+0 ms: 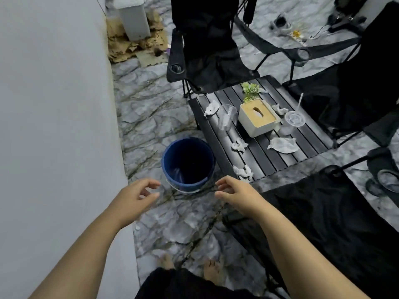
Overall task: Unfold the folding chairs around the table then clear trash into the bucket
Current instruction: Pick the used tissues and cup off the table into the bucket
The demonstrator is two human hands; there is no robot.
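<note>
Marble floor (172, 225) | bucket (185, 184) between wall (54, 104) and table (269, 153) | tissues (282, 145) litter table | left hand (136, 196), right hand (236, 195) relaxed, empty

Both arms outstretched, left hand (135, 194) and right hand (236, 192) loosely curled, empty

No readable text, label, brand or number shows anywhere.

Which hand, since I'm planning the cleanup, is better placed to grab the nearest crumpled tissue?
Likely the right hand: it hovers just beside the tissue; the left hand is beyond the bucket.
</note>
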